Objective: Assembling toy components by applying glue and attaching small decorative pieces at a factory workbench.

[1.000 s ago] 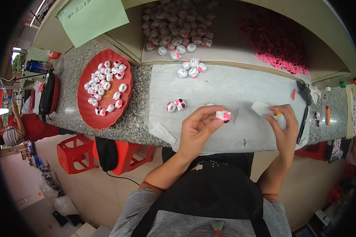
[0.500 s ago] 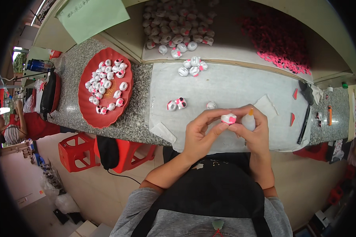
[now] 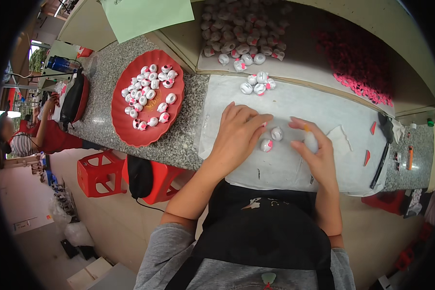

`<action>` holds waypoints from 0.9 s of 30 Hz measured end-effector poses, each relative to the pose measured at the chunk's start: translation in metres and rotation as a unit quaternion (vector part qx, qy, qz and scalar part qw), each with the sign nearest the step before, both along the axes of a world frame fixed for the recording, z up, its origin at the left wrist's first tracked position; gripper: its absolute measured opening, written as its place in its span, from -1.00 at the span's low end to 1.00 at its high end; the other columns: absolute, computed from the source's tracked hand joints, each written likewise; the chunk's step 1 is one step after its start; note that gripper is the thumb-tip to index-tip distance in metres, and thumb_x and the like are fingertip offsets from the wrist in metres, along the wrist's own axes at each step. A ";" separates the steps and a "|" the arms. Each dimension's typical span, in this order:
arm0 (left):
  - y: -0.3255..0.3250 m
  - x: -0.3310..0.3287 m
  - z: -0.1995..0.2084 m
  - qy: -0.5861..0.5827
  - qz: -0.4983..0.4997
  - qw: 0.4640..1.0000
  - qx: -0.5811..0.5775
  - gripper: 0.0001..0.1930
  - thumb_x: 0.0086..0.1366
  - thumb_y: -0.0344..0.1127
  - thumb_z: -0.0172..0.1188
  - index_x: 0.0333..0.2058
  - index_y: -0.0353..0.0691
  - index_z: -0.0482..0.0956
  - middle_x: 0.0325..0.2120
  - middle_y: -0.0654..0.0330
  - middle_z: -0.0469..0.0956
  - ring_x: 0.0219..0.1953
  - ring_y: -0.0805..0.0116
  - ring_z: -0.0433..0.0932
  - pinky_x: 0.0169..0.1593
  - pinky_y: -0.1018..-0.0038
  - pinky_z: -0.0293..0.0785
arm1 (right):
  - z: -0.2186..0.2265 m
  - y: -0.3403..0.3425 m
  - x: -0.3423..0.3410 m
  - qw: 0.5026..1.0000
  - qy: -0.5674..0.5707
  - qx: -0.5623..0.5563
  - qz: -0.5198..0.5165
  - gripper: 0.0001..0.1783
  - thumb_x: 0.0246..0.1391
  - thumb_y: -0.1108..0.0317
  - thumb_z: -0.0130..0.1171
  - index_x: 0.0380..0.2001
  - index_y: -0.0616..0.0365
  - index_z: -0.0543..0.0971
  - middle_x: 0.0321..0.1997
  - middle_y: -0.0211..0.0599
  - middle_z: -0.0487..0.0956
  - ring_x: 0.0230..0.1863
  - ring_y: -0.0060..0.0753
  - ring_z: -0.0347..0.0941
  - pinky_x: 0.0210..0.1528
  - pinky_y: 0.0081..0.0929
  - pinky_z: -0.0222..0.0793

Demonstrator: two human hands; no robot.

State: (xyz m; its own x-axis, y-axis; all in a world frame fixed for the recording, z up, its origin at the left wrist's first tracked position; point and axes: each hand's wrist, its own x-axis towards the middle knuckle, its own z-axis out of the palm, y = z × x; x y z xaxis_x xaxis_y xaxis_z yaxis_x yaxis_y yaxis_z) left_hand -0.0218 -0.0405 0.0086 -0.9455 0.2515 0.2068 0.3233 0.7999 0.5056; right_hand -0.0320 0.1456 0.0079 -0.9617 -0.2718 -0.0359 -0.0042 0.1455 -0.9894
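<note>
Left hand [image 3: 239, 130] palm down, low over white sheet [image 3: 285, 169] on speckled grey desk [image 3: 193, 99]; thumb and forefinger tips close together, cannot tell whether they pinch anything. Right hand [image 3: 320, 159]: thumb and forefinger spread wide, white bottle [image 3: 311, 141] with orange tip held behind them, gripping fingers partly hidden. In the gap between both hands' fingers: white ball [image 3: 277, 133] and, nearer the body, pink-marked ball [image 3: 267, 145], the two just apart. Beyond left fingers: ball cluster [image 3: 259, 83], then ball heap [image 3: 244, 29]. Well left of them: red scalloped plate [image 3: 123, 130] bearing more balls. Right of right fingers: torn white paper [image 3: 340, 139], then two red slivers [image 3: 367, 158] and slim black tool [image 3: 381, 166].
</note>
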 end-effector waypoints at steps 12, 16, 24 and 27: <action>-0.037 -0.059 -0.009 0.081 -0.057 0.995 -0.029 -0.77 -0.12 -0.54 0.07 -0.39 -0.23 0.38 -0.35 0.16 0.35 -0.33 0.18 0.37 -0.29 0.38 0.31 | -0.006 0.008 0.020 0.998 0.054 0.038 0.012 -0.67 -0.24 0.51 -0.06 -0.27 0.21 0.27 -0.22 -0.27 0.28 -0.30 -0.44 0.27 -0.26 -0.61 0.18; -0.044 -0.054 -0.013 0.056 -0.022 0.998 -0.019 -0.77 -0.11 -0.55 0.04 -0.39 -0.21 0.40 -0.42 0.16 0.36 -0.37 0.21 0.38 -0.32 0.41 0.33 | 0.007 0.025 0.020 0.994 -0.017 -0.106 -0.010 -0.74 -0.24 0.51 -0.10 -0.35 0.22 0.24 -0.26 -0.28 0.18 -0.40 -0.50 0.22 -0.49 -0.65 0.20; -0.009 -0.010 0.015 -0.066 -0.011 0.856 0.513 -0.80 -0.05 -0.64 0.00 -0.37 -0.36 0.40 -0.31 0.11 0.35 -0.28 0.38 0.39 -0.24 0.55 0.34 | 0.019 0.039 0.028 0.982 0.059 -0.132 -0.119 -0.67 -0.24 0.42 0.01 -0.32 0.34 0.29 -0.28 -0.21 0.21 -0.37 -0.46 0.26 -0.59 -0.67 0.25; 0.018 0.008 -0.003 -0.113 -0.014 0.757 0.643 -0.83 -0.05 -0.61 0.01 -0.41 -0.33 0.32 -0.28 0.03 0.35 -0.26 0.37 0.38 -0.21 0.46 0.34 | 0.025 0.034 0.029 0.966 0.108 -0.191 -0.139 -0.62 -0.28 0.37 0.11 -0.36 0.26 0.24 -0.34 -0.25 0.21 -0.42 -0.53 0.18 -0.61 -0.71 0.20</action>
